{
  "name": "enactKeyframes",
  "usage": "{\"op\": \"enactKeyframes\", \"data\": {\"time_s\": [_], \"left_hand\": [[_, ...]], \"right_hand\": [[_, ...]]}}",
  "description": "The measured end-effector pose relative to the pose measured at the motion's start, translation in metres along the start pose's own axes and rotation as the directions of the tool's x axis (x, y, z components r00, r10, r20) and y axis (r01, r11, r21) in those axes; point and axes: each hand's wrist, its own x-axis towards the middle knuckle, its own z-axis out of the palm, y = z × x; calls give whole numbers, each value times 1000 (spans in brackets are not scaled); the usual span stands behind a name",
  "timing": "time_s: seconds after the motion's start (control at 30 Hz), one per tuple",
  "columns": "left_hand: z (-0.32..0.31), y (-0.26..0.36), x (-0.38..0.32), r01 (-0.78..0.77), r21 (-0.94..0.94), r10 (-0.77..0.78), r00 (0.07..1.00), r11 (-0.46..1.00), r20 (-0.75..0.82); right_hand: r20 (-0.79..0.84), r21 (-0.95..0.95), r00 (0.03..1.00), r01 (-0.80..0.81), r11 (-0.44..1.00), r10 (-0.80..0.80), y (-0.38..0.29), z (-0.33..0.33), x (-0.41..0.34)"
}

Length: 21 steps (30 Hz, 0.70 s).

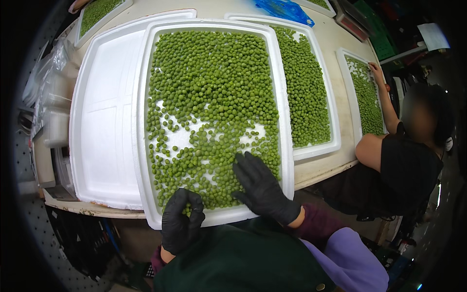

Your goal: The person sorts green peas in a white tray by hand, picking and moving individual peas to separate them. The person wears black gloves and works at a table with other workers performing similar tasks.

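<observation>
A white polystyrene foam tray (286,146) lies before me, with its near edge at my body. Loose green peas (215,73) cover its far half densely and thin out towards the middle, where patches of white bottom show. My right hand (264,191), in a black glove, rests flat with fingers extended on the peas at the near right. At the near left corner is my left hand (182,221), gloved in black too, its fingers curled towards the thumb above the rim. Whether a pea sits between those fingertips is hidden.
Beneath the tray's left side lies a bare foam tray (109,120). Another pea-filled tray (306,87) is on the right. Clear plastic containers (56,126) are stacked at left. A blue plastic bag (286,11) lies at the back. A co-worker (408,157) reaches into a further tray (346,80).
</observation>
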Motion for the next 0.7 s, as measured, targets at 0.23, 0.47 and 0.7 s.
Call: {"op": "enactKeyframes", "data": {"time_s": [0.23,0.47,0.7], "left_hand": [[0,7,-3,24,-24,-24,999,999,-42],[6,10,-7,-35,17,37,990,999,-136],[-6,15,-10,-120,-62,106,974,991,-199]], "right_hand": [[-129,83,988,91,992,-80,4,-17,61],[19,175,972,228,958,-235,-23,29,85],[-72,374,906,412,831,-417,-14,-8,70]]}}
